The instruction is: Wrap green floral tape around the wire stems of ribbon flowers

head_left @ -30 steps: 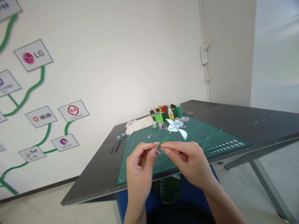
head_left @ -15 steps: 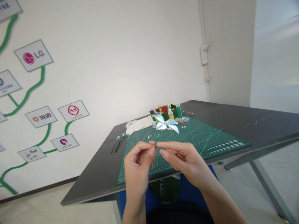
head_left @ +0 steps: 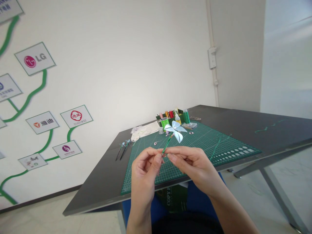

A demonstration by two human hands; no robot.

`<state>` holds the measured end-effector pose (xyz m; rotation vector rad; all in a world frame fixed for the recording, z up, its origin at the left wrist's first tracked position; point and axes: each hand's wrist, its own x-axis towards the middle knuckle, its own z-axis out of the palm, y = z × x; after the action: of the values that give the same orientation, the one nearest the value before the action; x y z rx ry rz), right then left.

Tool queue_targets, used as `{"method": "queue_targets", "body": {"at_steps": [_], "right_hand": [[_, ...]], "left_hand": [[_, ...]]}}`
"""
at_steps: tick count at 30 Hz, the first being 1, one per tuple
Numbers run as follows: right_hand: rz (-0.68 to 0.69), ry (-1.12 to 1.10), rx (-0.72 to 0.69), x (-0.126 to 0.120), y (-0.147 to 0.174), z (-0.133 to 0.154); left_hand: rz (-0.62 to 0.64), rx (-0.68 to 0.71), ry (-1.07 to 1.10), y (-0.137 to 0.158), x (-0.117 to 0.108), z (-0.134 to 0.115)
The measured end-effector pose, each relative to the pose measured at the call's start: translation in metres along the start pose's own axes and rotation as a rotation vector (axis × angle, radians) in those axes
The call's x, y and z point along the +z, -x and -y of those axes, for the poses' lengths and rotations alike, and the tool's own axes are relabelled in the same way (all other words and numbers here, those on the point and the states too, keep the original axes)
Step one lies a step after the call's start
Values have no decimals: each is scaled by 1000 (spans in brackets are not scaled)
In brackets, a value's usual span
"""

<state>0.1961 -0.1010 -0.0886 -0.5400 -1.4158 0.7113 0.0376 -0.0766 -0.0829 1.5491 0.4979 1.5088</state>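
An artificial flower (head_left: pixel 175 127) with pale blue petals stands tilted above the cutting mat, its stem (head_left: pixel 167 144) wrapped in green. My left hand (head_left: pixel 144 169) pinches the lower end of that stem between thumb and forefinger. From the other side, my right hand (head_left: pixel 195 164) has its thumb and index fingertip closed at the same part of the stem. Both sets of fingertips meet there, hiding the stem's bottom. Any thread between the right fingers is too small to make out.
A green cutting mat (head_left: pixel 148 162) covers much of the dark table (head_left: pixel 104 169). At its far side are a box of thread spools (head_left: pixel 171 114), a green spool (head_left: pixel 186 117) and a glue bottle (head_left: pixel 177 117). Two small blue flower pieces (head_left: pixel 125 148) lie left; loose green thread (head_left: pixel 215 148) lies right.
The flower head has turned and tipped slightly right and toward me, uncovering a bright green spool behind it. The right fingertips have shifted a little along the stem; the left grip stays.
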Motion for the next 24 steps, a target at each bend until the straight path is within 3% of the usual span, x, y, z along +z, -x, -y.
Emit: {"method": "queue_targets", "body": {"at_steps": [15,24], "right_hand": [[28,134,95,1,2,6],[21,112,109,0,3,10]], "left_hand": [[-113,146,-197,-4,2,-3],[-71,59,-101,-3,-1,0]]}}
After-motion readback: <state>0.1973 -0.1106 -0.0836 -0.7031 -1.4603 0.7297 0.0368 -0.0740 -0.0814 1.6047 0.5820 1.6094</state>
